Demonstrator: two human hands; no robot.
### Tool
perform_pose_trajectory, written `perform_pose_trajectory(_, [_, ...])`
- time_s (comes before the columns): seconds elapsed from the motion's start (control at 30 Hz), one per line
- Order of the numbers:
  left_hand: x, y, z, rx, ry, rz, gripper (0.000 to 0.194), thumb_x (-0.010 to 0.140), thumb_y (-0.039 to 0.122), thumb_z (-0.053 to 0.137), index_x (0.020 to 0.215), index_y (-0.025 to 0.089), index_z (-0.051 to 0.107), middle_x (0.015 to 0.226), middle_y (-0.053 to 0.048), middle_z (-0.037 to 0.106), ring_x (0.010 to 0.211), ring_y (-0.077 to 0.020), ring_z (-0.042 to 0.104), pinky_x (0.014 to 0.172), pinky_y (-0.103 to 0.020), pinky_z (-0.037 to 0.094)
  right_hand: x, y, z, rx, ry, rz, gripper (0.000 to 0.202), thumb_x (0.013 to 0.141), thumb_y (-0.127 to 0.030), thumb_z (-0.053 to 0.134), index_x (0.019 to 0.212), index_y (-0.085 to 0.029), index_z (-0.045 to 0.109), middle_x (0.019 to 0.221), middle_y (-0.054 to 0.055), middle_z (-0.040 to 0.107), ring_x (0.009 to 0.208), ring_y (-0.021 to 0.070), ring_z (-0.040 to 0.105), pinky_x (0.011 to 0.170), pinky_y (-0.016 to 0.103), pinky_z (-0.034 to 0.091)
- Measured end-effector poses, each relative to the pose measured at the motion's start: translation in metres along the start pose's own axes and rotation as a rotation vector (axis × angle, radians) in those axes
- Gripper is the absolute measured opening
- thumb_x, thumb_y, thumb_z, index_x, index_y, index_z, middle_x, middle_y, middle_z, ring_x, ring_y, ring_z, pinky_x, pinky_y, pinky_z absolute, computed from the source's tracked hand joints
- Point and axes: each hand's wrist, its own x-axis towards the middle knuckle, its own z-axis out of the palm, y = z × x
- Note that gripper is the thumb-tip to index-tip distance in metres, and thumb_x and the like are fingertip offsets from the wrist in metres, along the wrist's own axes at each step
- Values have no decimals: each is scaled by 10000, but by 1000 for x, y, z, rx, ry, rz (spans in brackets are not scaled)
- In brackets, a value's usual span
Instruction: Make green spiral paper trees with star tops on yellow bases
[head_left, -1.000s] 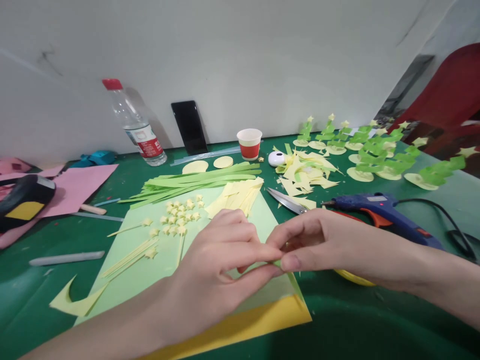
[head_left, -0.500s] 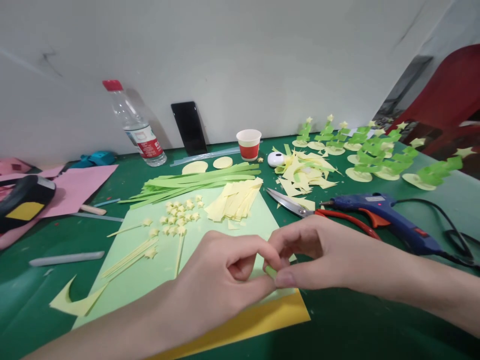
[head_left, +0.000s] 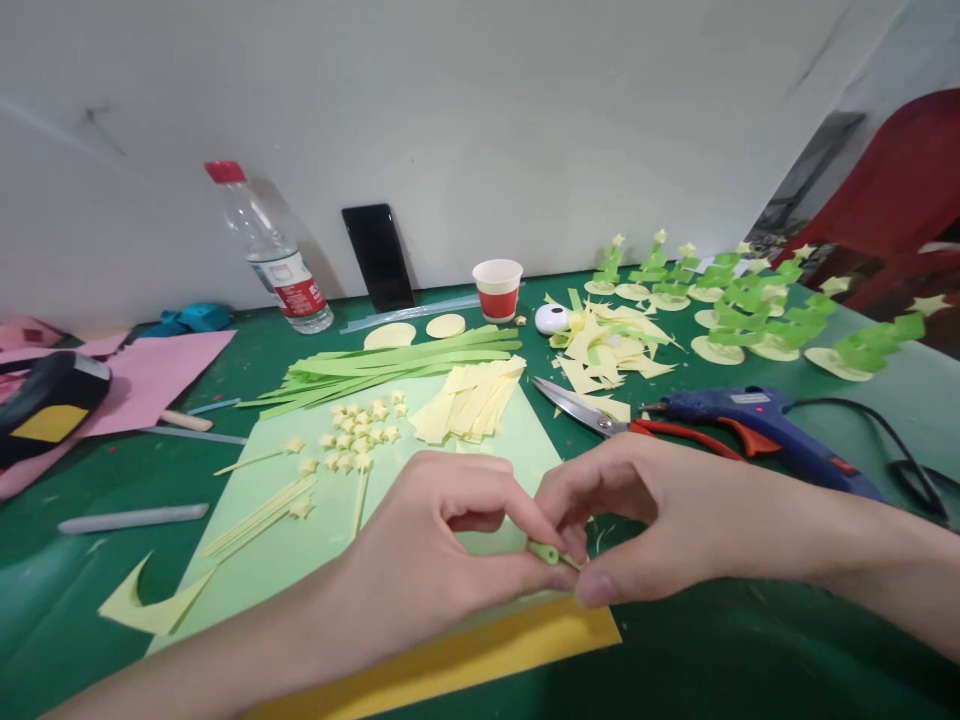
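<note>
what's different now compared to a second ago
The left hand and right hand have come slightly nearer the person. The green roll, mostly hidden before, now shows its open end at the left fingers. No clear grab or release. Scissors, bottle and paper stars stayed put.

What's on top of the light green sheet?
Small stars, pale yellow strips, thin stems. The left hand and forearm cover part of the sheet; anything beneath can't be seen.

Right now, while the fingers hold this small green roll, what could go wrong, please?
The green roll could uncoil if the left hand loosens its pinch. The right hand is near the glue gun, whose red light is lit, so it may be hot.
</note>
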Motion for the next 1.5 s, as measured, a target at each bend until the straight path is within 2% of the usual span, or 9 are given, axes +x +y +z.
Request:
perform_pose_trajectory(0.23, [-3,0,3,46,7,-17,264,605,57,739,517,149,508,529,103,452,494,-24,424,465,-115,317,3,5,11,58,72,26,114,680,-245,652,728,-155,602,654,-43,494,615,66,414,541,184,313])
perform_pose_trajectory(0.37, [-1,3,1,90,-46,29,179,637,117,740,539,166,598,522,85,424,483,-39,417,433,-133,314,3,4,12,46,92,36,146,660,-271,678,686,-148,604,644,-36,510,633,78,428,574,201,321])
perform_pose_trajectory(0.5, [2,7,-4,116,-164,107,143,676,37,674,616,167,676,525,67,468,492,-51,435,460,-152,352,-1,1,6,-13,68,70,167,663,-311,676,727,-160,643,672,-21,539,657,93,453,582,215,329])
perform_pose_trajectory(0.57, [2,7,-5,130,-148,125,165,679,14,650,635,169,686,524,62,490,490,-56,436,465,-161,359,-2,0,4,-21,53,60,163,678,-311,659,744,-163,647,687,-18,545,666,96,459,591,217,338])
perform_pose_trajectory(0.73, [0,3,-1,35,-19,39,163,622,75,729,564,187,626,515,79,491,485,-55,441,436,-153,336,-1,-1,5,-49,31,36,141,620,-194,674,753,-182,628,732,-37,547,727,103,483,654,218,362])
perform_pose_trajectory(0.9, [0,0,2,-82,-41,-68,269,593,-35,688,526,156,511,528,109,479,471,-19,428,452,-109,327,1,2,12,-13,83,31,130,625,-202,670,738,-180,609,731,-35,551,729,104,478,651,210,362])
perform_pose_trajectory(1.07, [0,1,1,48,-28,30,196,634,32,687,543,169,580,520,87,460,483,-43,438,447,-140,327,1,1,16,15,161,5,141,661,-284,658,694,-158,605,682,-23,546,670,96,458,586,193,360])
perform_pose_trajectory(1.27, [1,7,-5,152,-168,155,175,727,64,613,682,210,697,532,56,501,483,-65,428,442,-172,339,-3,-5,9,-120,122,84,119,662,-258,650,742,-170,647,689,-27,558,623,82,471,537,187,358])
perform_pose_trajectory(1.5, [3,6,-4,32,86,25,155,594,68,731,524,179,648,479,63,450,476,-64,394,417,-168,301,-3,-5,4,-64,88,-27,175,632,-176,676,801,-204,644,767,-46,593,746,98,503,685,211,387])
